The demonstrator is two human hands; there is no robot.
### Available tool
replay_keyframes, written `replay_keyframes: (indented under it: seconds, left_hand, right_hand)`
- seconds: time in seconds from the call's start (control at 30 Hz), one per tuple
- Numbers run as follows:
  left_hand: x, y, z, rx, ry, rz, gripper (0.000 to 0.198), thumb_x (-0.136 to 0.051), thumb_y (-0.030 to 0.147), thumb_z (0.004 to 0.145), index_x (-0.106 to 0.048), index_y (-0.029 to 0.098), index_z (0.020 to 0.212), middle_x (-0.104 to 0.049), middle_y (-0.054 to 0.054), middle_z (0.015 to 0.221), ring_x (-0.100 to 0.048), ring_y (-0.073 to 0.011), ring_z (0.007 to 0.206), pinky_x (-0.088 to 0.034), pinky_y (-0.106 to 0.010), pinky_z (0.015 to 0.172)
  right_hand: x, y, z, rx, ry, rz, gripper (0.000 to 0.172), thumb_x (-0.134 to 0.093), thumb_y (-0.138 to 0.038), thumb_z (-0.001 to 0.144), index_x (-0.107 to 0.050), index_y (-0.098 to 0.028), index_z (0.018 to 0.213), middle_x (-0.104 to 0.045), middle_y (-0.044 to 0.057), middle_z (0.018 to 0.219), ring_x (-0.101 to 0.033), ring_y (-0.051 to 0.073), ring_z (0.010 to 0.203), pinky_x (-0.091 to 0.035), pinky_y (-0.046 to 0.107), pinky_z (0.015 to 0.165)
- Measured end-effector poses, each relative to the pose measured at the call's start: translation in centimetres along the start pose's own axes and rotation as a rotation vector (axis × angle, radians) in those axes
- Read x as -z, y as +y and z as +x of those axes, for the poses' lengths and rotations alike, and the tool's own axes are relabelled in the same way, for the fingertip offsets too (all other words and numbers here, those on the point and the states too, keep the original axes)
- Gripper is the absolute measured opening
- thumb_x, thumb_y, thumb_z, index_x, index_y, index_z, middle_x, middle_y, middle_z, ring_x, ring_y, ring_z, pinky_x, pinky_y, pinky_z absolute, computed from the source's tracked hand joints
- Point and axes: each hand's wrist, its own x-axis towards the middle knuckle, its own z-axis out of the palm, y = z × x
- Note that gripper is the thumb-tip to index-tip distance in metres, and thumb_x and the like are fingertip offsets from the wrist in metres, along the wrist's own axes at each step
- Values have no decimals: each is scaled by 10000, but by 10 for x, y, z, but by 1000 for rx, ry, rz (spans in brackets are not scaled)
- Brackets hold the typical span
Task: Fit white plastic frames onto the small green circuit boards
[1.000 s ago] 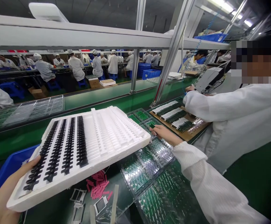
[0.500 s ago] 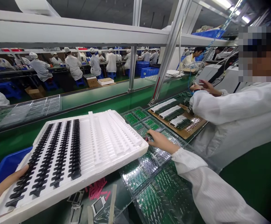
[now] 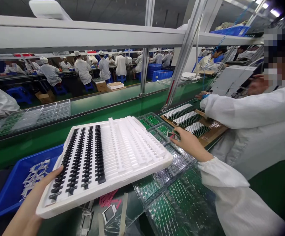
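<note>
My left hand (image 3: 31, 200) holds up a white foam tray (image 3: 108, 200) from beneath its lower left corner. Several rows of black comb-shaped connectors (image 3: 83, 160) sit in the tray's left half, and the right half shows bare moulded ribs. My right hand (image 3: 188, 144) reaches over a clear plastic tray of green circuit boards (image 3: 179, 203). Its fingertips pinch a small dark piece (image 3: 174, 134), too small to identify. The foam tray's right corner lies close to my right hand, not touching it.
A blue bin (image 3: 14, 193) holding white frames sits below the foam tray. Pink pieces (image 3: 107, 198) and metal frames (image 3: 109, 213) lie on the bench. A co-worker's white sleeve (image 3: 255, 111) reaches over a wooden board (image 3: 213, 134) at right.
The foam tray has moved right and uncovered more of the blue bin. My right hand has shifted right over the boards. The co-worker's raised hand has come down towards the board.
</note>
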Motion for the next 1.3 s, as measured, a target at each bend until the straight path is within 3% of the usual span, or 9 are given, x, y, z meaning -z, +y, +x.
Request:
replay_keyframes:
  seconds: [0.17, 0.27, 0.37, 0.5, 0.67, 0.8, 0.87, 1.03, 1.3]
  left_hand:
    - [10, -9, 19, 7, -148, 23, 474, -631, 193, 783, -503, 140, 1236, -752, -47, 698, -711, -275, 636, -608, -402, 569]
    - [14, -9, 27, 23, -194, -27, 449, -606, 168, 792, -512, 122, 1228, -754, -92, 753, -713, -288, 655, -609, -417, 595]
    - [8, -7, 27, 11, -251, -37, 460, -630, 173, 769, -527, 108, 1212, -752, -116, 793, -713, -299, 675, -606, -435, 620]
    - [-9, -11, 28, -51, -417, -48, 463, -654, 171, 750, -546, 112, 1196, -745, -132, 893, -714, -287, 753, -596, -418, 702]
    - [-22, -27, 38, -36, -503, -22, 412, -663, 200, 750, -575, 88, 1137, -739, -139, 904, -708, -256, 777, -576, -367, 742]
    - [-23, -34, 43, -6, -538, 30, 358, -689, 192, 722, -620, 74, 1054, -728, -162, 935, -694, -259, 823, -550, -361, 768]
    - [-23, -38, 47, 7, -533, 74, 323, -699, 170, 698, -641, 56, 994, -729, -172, 906, -690, -266, 812, -542, -360, 745]
    - [-27, -45, 52, 8, -492, 139, 266, -680, 167, 676, -658, 76, 925, -733, -141, 794, -680, -271, 771, -522, -363, 704]
    - [-27, -45, 44, -33, -479, 96, 135, -577, 67, 670, -660, 105, 769, -697, -81, 663, -653, -221, 727, -480, -308, 713]
  right_hand:
    - [32, -11, -16, -44, 146, 25, 292, -536, -455, 798, -478, -213, 950, -647, 68, 782, -543, 198, 540, -353, 285, 484]
    - [45, -22, -27, -35, 245, 26, 308, -526, -497, 780, -477, -225, 916, -643, 80, 751, -565, 243, 573, -373, 318, 510]
    - [61, -38, -37, -41, 348, 46, 363, -511, -559, 770, -495, -224, 908, -641, 99, 752, -583, 277, 608, -382, 340, 526]
    - [75, -57, -47, -80, 434, 53, 429, -474, -638, 757, -508, -229, 879, -606, 84, 659, -557, 264, 544, -364, 342, 506]
    - [57, -64, -43, 25, 331, 86, 357, -476, -595, 768, -519, -253, 862, -645, 70, 726, -563, 247, 534, -383, 346, 511]
    - [32, -74, -34, 150, 264, 93, 324, -462, -555, 792, -501, -253, 904, -671, 88, 839, -609, 276, 644, -408, 353, 538]
    - [23, -83, -30, 203, 252, 93, 319, -468, -546, 791, -492, -250, 907, -668, 77, 797, -596, 253, 596, -402, 340, 520]
    - [13, -107, -26, 258, 182, 103, 291, -485, -509, 786, -493, -238, 894, -634, 50, 663, -532, 202, 457, -354, 298, 434]
    - [-2, -162, -38, 463, 56, 224, 229, -483, -454, 799, -497, -248, 895, -684, 42, 784, -549, 168, 483, -408, 288, 481]
